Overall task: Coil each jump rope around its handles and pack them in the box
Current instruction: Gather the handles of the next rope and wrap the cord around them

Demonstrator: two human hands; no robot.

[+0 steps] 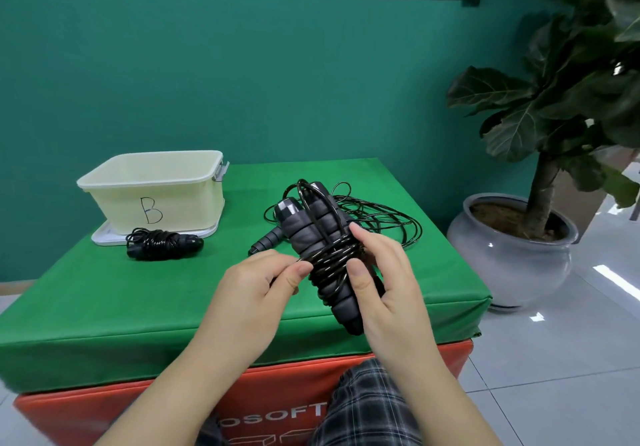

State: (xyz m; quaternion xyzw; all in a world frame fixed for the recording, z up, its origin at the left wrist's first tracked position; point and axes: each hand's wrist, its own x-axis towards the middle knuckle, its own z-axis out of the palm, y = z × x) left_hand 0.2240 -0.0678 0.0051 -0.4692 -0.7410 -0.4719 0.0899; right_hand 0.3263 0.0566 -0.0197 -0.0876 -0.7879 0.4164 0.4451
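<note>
Head view: three jump ropes [325,237], one box [152,185].

plant [568,81] — cropped top, right, box [152,199] interior unseen

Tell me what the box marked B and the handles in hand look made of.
Box: pale, slightly translucent plastic, judging by its moulded rim and smooth matte walls. Handles: dark grey, ribbed, matte, likely foam or soft rubber; cannot confirm. Cord: glossy black, probably plastic-coated.

I have one camera, worn on my head, looking forward and down at the green mat [138,307] from its near edge. It sits close above my lap, facing the wall [277,81] beyond the mat's far edge.
</note>
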